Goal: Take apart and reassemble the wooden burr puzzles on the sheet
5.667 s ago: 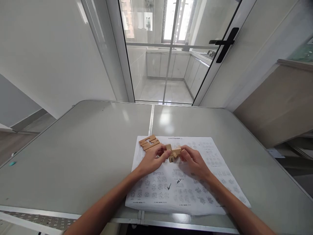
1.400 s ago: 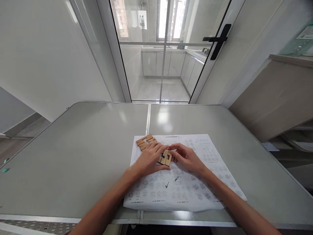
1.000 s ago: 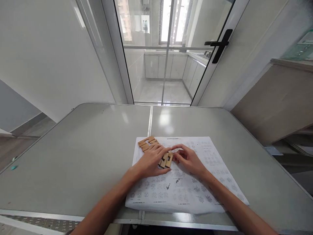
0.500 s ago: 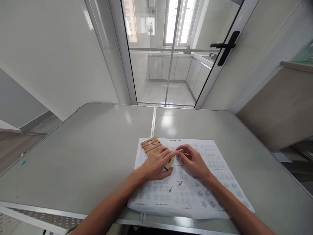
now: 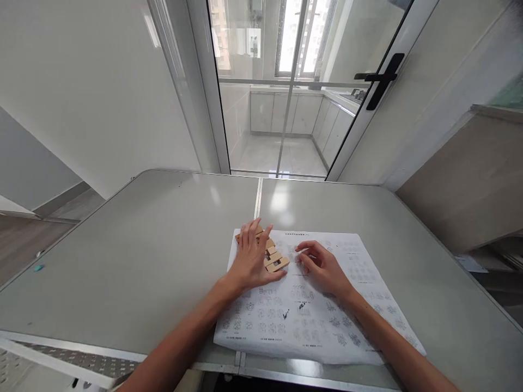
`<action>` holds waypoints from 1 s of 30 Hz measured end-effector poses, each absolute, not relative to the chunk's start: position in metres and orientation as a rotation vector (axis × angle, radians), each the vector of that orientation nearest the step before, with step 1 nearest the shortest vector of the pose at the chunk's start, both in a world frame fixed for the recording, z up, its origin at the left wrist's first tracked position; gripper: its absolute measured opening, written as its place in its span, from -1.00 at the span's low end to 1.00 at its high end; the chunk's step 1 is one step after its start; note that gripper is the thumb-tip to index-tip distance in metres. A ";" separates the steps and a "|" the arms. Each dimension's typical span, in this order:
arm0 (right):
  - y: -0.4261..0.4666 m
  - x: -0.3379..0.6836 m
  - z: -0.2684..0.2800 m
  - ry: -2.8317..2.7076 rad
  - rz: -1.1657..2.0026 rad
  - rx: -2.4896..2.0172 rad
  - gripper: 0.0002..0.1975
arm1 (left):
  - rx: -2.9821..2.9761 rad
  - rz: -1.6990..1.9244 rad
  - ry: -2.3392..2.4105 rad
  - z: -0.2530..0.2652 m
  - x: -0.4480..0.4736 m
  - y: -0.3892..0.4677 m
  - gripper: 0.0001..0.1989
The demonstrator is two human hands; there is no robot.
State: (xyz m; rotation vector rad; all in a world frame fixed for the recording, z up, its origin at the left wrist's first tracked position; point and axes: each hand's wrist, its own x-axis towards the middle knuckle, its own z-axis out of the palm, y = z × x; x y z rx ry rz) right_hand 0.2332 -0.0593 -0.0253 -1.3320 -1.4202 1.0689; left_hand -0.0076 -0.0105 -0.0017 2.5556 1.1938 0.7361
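Several light-brown wooden pieces with notches and cut-outs (image 5: 277,263) lie side by side in a slanting row on the upper left of a printed paper sheet (image 5: 327,354). Over this row rests my left hand (image 5: 251,256), fingers stretched out and thumb spread towards the near end. It covers much of the row's left side, and I cannot tell how firmly it touches. Further right, my right hand (image 5: 321,265) lies on the paper, loosely curled, with a gap between thumb and index finger and nothing visible in it. Dark marks (image 5: 301,306) show on the sheet below.
The sheet lies on a grey folding table (image 5: 143,261) with a metal seam (image 5: 258,198) down its middle. A small teal object (image 5: 38,268) is near the left edge. Beyond the table stands a glass door with a black handle (image 5: 382,80). A brown panel (image 5: 461,169) is at right.
My left hand has moved left and away from my right fingertips, its fingers now spread further up the wooden row. The row's near end is uncovered. My right hand stays almost in place.
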 end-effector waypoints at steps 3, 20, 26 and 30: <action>-0.059 0.234 -0.025 -1.424 1.069 -1.338 -0.74 | 2.502 0.706 1.309 -0.009 -0.008 -0.008 0.27; -0.058 0.235 -0.026 -1.446 1.052 -1.298 -0.77 | 2.493 0.686 1.179 -0.009 -0.007 0.001 0.19; -0.059 0.233 -0.024 -1.419 1.069 -1.301 -0.79 | 2.426 0.806 1.291 -0.008 -0.004 0.000 0.05; -0.059 0.234 -0.023 -1.416 1.075 -1.303 -0.78 | 2.167 0.919 1.458 -0.007 -0.003 0.005 -0.32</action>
